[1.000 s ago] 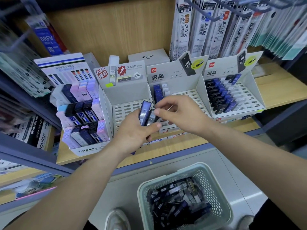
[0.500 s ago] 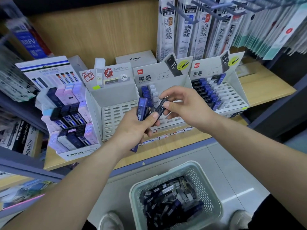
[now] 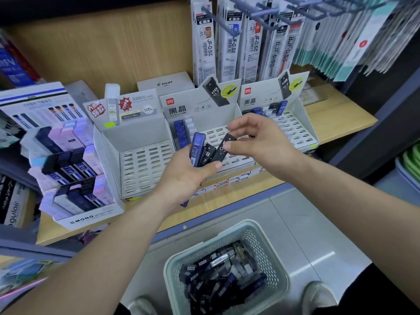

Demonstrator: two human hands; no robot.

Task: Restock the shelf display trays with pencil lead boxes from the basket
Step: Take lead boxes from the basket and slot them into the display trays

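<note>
Head view. The right hand [image 3: 261, 142] pinches a black lead box [image 3: 223, 148], marked 0.7, between thumb and forefinger near its upper end. The other fingers arch loosely above it. The box is tilted, and its lower end sits at the left thumb; whether it touches the neighbouring box cannot be told.

The left hand [image 3: 184, 178] is closed around a small fan of boxes, with the thumb laid across their lower ends. The fan is a blue lead box [image 3: 197, 146] on the left and a second black box [image 3: 209, 154] beside it. Both forearms reach in from the lower edge, and the wrists are level in front of the shelf [image 3: 341, 114].

Behind the hands, the middle display tray [image 3: 193, 110] has one column of blue boxes along its left wall and open slots to the right of it. The left display tray [image 3: 145, 164] shows open slots throughout. The right display tray [image 3: 295, 130] has boxes along its back and left part, and its front right is open.

Further left stands a MONO display [image 3: 75, 169] packed with pastel and dark cases. Hanging refill packs [image 3: 231, 42] overhang the trays' back edges.

The basket [image 3: 268, 253] sits on the floor below the shelf front, between two shoes, and holds a loose heap of lead boxes.
</note>
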